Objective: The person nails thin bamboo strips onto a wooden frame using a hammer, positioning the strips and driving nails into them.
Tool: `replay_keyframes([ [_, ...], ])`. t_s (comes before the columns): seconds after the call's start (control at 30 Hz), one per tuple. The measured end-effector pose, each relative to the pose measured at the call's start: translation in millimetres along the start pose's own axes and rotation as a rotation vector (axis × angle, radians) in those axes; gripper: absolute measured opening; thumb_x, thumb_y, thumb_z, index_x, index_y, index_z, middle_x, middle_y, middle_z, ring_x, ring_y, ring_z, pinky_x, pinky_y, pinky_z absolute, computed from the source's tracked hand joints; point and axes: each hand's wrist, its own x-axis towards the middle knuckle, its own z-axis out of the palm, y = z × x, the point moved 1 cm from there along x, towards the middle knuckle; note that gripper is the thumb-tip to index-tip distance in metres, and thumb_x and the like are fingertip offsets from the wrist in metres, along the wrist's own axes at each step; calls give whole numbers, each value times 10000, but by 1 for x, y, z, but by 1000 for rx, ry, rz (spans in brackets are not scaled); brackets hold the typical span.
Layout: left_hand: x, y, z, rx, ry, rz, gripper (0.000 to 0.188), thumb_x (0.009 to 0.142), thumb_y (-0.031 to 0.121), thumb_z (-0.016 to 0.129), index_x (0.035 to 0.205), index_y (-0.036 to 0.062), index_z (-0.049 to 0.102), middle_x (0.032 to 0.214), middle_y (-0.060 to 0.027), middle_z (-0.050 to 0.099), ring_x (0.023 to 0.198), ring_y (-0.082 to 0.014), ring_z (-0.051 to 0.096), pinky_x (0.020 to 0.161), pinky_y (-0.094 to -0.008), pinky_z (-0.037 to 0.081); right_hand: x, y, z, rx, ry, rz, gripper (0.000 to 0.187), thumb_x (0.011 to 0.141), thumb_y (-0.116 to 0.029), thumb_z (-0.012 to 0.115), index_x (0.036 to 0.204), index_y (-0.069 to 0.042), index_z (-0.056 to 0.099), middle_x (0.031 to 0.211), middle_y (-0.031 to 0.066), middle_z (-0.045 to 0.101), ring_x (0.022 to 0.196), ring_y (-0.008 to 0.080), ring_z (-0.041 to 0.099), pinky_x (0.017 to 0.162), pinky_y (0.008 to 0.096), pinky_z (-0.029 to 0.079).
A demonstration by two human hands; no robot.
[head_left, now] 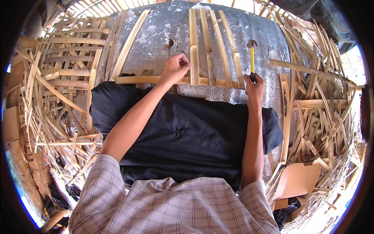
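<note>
My right hand (255,89) is closed round the dark lower grip of a hammer (252,58) with a yellow handle. The hammer's dark head lies away from me, over a silvery sheet. My left hand (176,69) is closed, thumb and fingertips together, just left of a wide bamboo strip (193,48). Whatever those fingers may pinch is too small to make out. Beneath that hand runs a crosswise bamboo strip (136,80). Several lengthwise strips, among them a narrow strip (220,46), meet it at their near ends and fan away from me.
A silvery, worn sheet (163,29) lies under the strips. Another bamboo strip (130,45) slants at the left. Black cloth (183,132) covers my lap. Woven bamboo (74,58) stands left, piled bamboo slats (323,117) right, and a cardboard box (298,181) lower right.
</note>
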Motion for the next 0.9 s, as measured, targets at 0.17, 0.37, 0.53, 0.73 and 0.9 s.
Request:
replay_keyframes([
  [0.17,5,-13,-3,-72,42,24,124,888,137,780,884,40,704,845,-53,721,759,-114,656,681,-293,495,2,1,1,2,-8,-15,255,878,-169,763,791,18,612,646,37,538,582,104,447,533,332,370],
  [0.37,5,18,-17,-245,-191,-36,105,929,137,776,972,49,739,892,18,686,838,-67,594,766,-256,470,6,8,-2,-1,-12,-43,236,888,-172,767,797,-6,626,640,6,521,535,84,435,482,305,344],
  [0.53,-2,34,-22,-214,-384,-4,119,925,155,791,953,54,736,881,35,688,858,-67,612,806,-265,487,3,-2,-2,55,-26,-7,306,875,-156,763,741,26,556,621,41,502,614,118,406,570,359,350],
  [0.73,-5,32,-22,-106,-414,61,128,905,166,810,917,62,737,878,34,693,849,-69,617,806,-277,498,0,-11,-5,77,-42,10,313,879,-161,768,738,24,558,624,32,485,620,116,393,566,363,335],
  [0.9,-5,29,-26,-39,-410,138,141,908,181,812,925,56,750,873,28,706,843,-64,622,765,-266,494,-2,-16,-3,76,-104,33,321,890,-183,773,742,28,582,621,37,505,613,116,409,568,363,349],
])
